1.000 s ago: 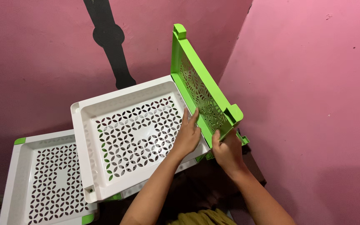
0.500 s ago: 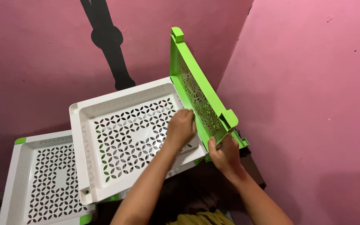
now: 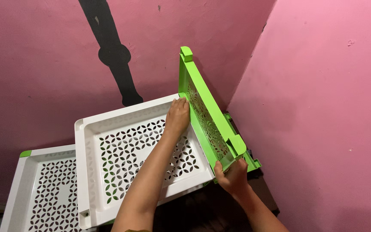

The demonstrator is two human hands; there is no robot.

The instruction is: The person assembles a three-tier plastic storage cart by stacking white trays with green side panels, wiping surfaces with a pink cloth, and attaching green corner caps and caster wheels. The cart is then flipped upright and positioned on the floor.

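Where the two pink walls meet in a corner, a green perforated side panel (image 3: 207, 116) is held standing on edge, its long top rail running from about 11 o'clock down to 5 o'clock across the middle of the view. A square knob is seen at its far upper end and a thicker block at its near lower end. The near end of the panel is gripped by the right hand (image 3: 232, 174), whose fingers are curled shut around the lower corner, just below the block. The left hand (image 3: 177, 116) is laid at about 9 o'clock from the panel's middle, fingers bent over the far right rim of a white perforated tray (image 3: 121, 150), right where that rim meets the panel; the hand is closed loosely on the rim, and how firmly it is pressed cannot be told. The tray is seen tilted, its floor pierced with a petal pattern, its right edge touching the green panel.

At 8 o'clock from this tray, partly tucked beneath it, a second white tray (image 3: 39, 193) with a green corner tab is seen. A further green piece (image 3: 250, 160) is glimpsed behind the panel at 4 o'clock. A black painted stripe (image 3: 112, 51) is seen on the left pink wall (image 3: 31, 77), and a dark surface (image 3: 202, 210) lies beneath the forearms.
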